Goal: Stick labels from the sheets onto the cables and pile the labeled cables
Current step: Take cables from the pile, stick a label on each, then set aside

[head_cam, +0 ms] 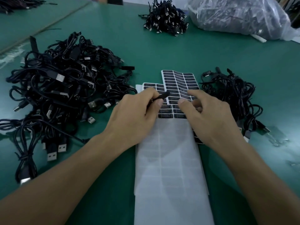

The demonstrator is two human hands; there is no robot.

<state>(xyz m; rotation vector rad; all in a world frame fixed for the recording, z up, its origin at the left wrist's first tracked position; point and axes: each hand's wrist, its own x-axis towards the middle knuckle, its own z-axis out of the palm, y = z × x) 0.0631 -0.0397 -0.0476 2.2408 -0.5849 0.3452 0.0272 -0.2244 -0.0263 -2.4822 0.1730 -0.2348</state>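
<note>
Left hand (134,117) pinches the plug end of a black cable (162,96) between thumb and curled fingers, holding it just above the label sheets (178,80), probably so the end stays steady and close for a label to go on. Right hand (214,119) sits over the same sheets with its fingers (192,93) bent and the thumb tip down on a row of black labels, likely picking one off. Cannot tell if a label is already lifted or pinched. The sheets lie mid-surface, overlapping. Their peeled white backing (170,159) runs toward the near edge between the forearms, so the rows nearest the person look used up first. Big loose cable pile (65,82) is toward the left edge, and a smaller cable pile (232,95) is toward the right edge, both within easy reach of the sheets. One is likely stock and the other finished, but which is unclear. A bundled heap (165,17) and a plastic bag (240,15) of more cables sit by the far edge of the green surface (162,51). Task looks midway, with many labels left.
</note>
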